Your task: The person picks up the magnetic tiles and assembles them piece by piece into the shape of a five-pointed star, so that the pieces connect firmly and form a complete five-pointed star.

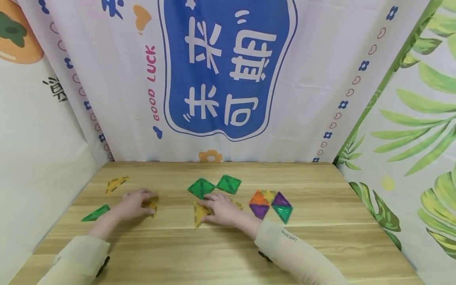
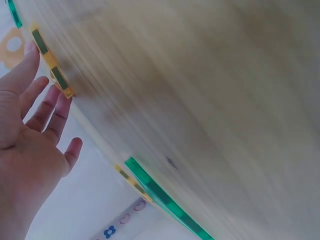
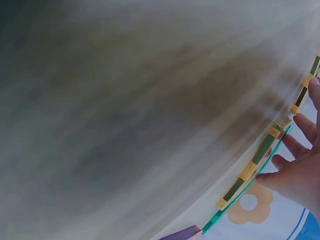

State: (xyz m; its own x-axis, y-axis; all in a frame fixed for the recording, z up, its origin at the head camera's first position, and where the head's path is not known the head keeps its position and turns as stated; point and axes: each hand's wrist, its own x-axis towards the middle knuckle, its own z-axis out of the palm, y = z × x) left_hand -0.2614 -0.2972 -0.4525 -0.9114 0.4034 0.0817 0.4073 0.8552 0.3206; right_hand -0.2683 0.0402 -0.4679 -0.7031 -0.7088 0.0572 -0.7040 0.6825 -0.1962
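Observation:
My left hand (image 1: 133, 204) pinches a yellow translucent triangle magnetic tile (image 1: 154, 205) between thumb and fingers, low over the wooden table. In the left wrist view, that yellow tile (image 2: 51, 62) shows its edge with dark magnet strips. Farther right, my right hand (image 1: 222, 209) holds another yellow triangle tile (image 1: 200, 213), thumb on the near side and fingers at its far corner. The right wrist view shows the thumb against this tile (image 3: 301, 95). A further yellow tile (image 1: 236, 204) lies partly hidden behind the right hand. Green tiles (image 1: 200, 187) lie just beyond its fingers.
Another green tile (image 1: 229, 184) lies at the back. A cluster of orange (image 1: 259, 198), purple (image 1: 259, 211), yellow and green tiles (image 1: 283, 213) sits to the right. A green triangle (image 1: 95, 213) and a yellow triangle (image 1: 116, 184) lie left. A printed curtain (image 1: 135, 99) borders the table (image 1: 221, 253).

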